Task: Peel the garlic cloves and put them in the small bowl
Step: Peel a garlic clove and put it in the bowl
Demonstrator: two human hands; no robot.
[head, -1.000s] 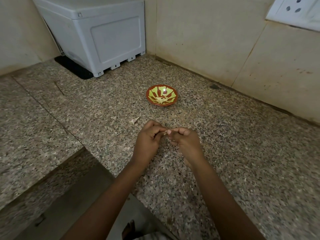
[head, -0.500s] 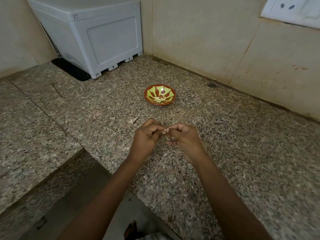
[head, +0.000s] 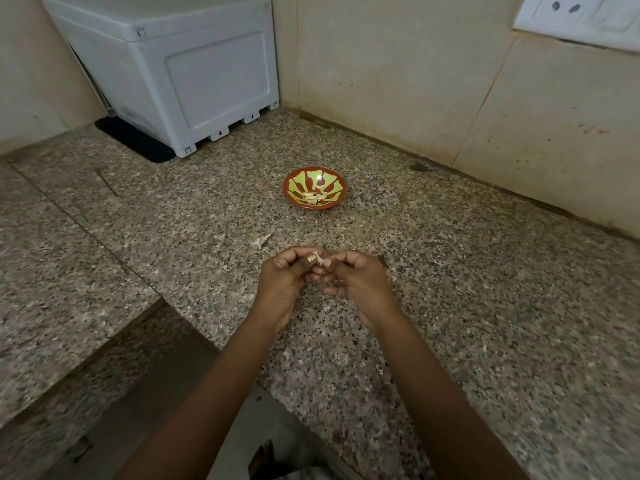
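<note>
A small red bowl (head: 294,199) with a yellow-green pattern sits on the granite counter, with several pale peeled garlic cloves (head: 314,197) inside. In front of it, above the counter, my left hand (head: 287,282) and my right hand (head: 360,282) meet fingertip to fingertip. Between them they pinch one small garlic clove (head: 319,259), with a bit of white skin sticking out. Most of the clove is hidden by my fingers.
A scrap of garlic skin (head: 261,241) lies on the counter (head: 485,306) just left of my hands. A grey plastic box (head: 180,74) stands in the back left corner. Tiled walls run behind, with a socket plate (head: 581,15) at top right. The counter edge drops off at lower left.
My hands stay together on the clove and have barely shifted. A bit of white skin now shows between the fingertips.
</note>
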